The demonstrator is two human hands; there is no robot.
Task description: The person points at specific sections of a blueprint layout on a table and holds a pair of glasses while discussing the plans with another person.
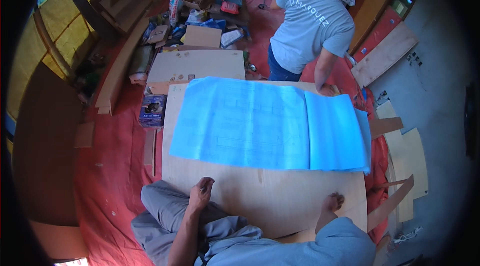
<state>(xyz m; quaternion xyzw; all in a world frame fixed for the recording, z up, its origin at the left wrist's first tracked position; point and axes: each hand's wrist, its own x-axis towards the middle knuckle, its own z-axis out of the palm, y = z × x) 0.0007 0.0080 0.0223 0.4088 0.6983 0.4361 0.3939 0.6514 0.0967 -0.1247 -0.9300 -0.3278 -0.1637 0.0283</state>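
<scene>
A large plywood board (245, 186) lies in front of me like a tabletop. Spread over its far part is a big sheet of drawing paper (250, 121) with faint plan lines, tinted blue in this light; its right part (332, 131) is folded or overlapped. My left hand (201, 192) hovers above my thigh near the board's front left, fingers curled together; whatever they hold, if anything, is hidden. Resting on the board below the paper's right end, my right hand (334, 201) has its fingers curled in. Neither hand touches the paper.
A person in a grey shirt (312, 26) stands beyond the board, one hand (327, 90) at its far edge. Boxes (152, 111), bags and cardboard (202, 37) pile up behind. Red sheeting (112, 176) covers the floor; wood offcuts (395, 201) lean at right.
</scene>
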